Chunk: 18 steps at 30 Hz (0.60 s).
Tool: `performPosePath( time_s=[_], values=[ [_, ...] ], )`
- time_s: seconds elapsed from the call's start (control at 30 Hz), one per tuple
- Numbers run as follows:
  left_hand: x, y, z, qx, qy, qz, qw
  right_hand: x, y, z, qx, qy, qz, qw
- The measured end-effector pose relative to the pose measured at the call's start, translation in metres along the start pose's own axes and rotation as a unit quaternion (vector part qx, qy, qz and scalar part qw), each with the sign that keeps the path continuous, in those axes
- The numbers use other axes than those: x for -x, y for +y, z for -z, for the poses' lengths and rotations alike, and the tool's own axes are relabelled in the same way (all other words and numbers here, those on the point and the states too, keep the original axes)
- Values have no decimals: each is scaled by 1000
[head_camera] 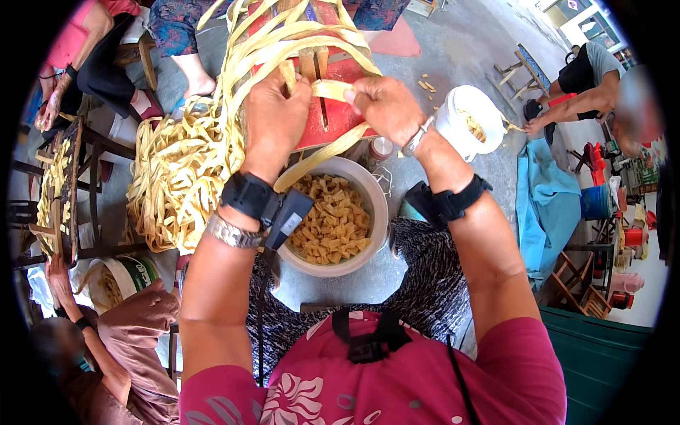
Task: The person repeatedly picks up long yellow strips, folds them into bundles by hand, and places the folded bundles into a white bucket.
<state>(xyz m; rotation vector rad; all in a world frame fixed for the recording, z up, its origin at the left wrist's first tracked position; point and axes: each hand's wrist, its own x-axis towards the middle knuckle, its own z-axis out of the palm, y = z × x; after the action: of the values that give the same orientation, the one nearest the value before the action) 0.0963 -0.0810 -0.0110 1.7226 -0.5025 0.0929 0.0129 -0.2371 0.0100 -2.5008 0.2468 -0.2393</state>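
Observation:
Both hands are over a red board with a slot and wooden blocks. My left hand pinches a folded piece of a pale yellow, flat dried strip. The strip runs across to my right hand, whose thumb and fingers grip it. Long strips of the same kind drape over the board's far part and hang in a large heap at its left. Below the board, a round whitish tub holds many short folded yellow pieces. One strip end hangs over the tub's rim.
A white bucket with yellow pieces stands at the right, near pieces scattered on the floor. A blue cloth lies farther right. Several people sit around; at the left, one person's hand is at another wooden bench.

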Motion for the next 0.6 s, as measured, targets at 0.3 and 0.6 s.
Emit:
performPosePath(
  time_s=[0.3,0.6],
  values=[
    [6,3,37,-165,36,-46,985,40,27,5,-189,11,-37,981],
    [95,27,35,-9,-494,228,839,86,-19,19,-509,42,-31,859]
  ],
)
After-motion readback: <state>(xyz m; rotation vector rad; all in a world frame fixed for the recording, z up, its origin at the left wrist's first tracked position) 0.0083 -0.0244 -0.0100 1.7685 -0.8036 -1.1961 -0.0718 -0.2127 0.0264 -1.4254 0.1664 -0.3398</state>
